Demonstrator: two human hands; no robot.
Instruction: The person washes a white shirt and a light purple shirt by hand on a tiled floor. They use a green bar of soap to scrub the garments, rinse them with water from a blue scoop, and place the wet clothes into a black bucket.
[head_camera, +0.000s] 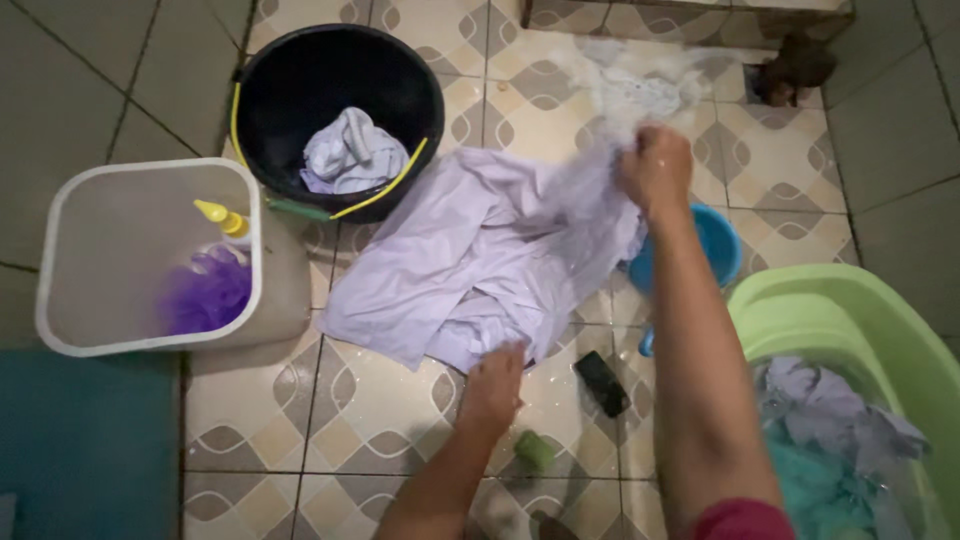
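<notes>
Lilac shirt (470, 250) is spread flat on the patterned tile floor (380, 410), centre of frame, wet and soapy. My left hand (493, 385) presses down on its lower edge, lower centre, fingers curled into the cloth; looks like a grip, not fully sure. My right hand (657, 168) is clenched on a bunched part of the shirt at upper right, lifting it slightly off the floor.

Black bucket (340, 110) at upper centre-left, pale garment (352, 152) inside it. White square bin (150, 255) at left, holding a purple mesh sponge (205, 292) and a yellow-capped bottle (225, 217). Blue scoop (715, 245) sits just behind my right forearm. Green tub (850, 310) at lower right with soaking clothes (830, 420) in it. Small dark bar (602, 383) and a green lump (534, 450) lie on the floor near my left hand. Foam patch on tiles at top centre.
</notes>
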